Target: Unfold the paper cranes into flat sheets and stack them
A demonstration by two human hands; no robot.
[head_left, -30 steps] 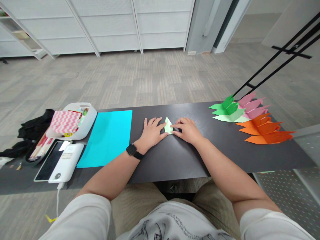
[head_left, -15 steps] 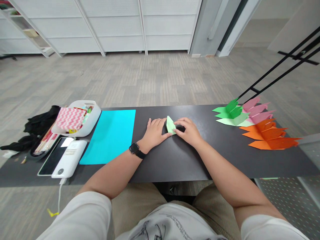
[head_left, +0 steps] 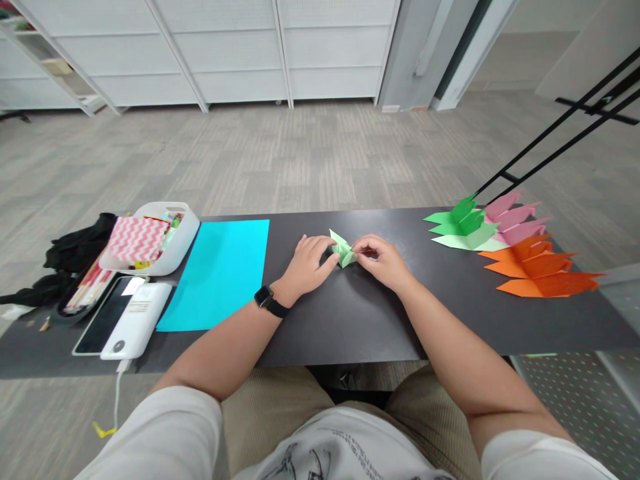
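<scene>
A small folded light-green paper (head_left: 343, 251) stands near the middle of the dark table, its pointed layers spread apart. My left hand (head_left: 311, 261), with a black watch on its wrist, has thumb and index finger against the paper's left side. From the right, my right hand (head_left: 381, 261) pinches a corner of the same paper between thumb and fingertips. The fingertips partly hide the paper's edges. A large bright blue sheet (head_left: 217, 273) lies flat to the left of my left hand.
Folded paper pieces in green (head_left: 465, 220), pink (head_left: 517, 220) and orange (head_left: 540, 270) stand at the right. At the left are a white basket (head_left: 187, 233), a phone (head_left: 103, 323), a white power bank (head_left: 137, 320) with a cable, and black cloth (head_left: 75, 247). The table (head_left: 340, 327) is narrow.
The light-green paper has opened out wider, its folds now spread to the right. My right fingers have closed into a pinch on its corner, and my left thumb has lifted slightly.
</scene>
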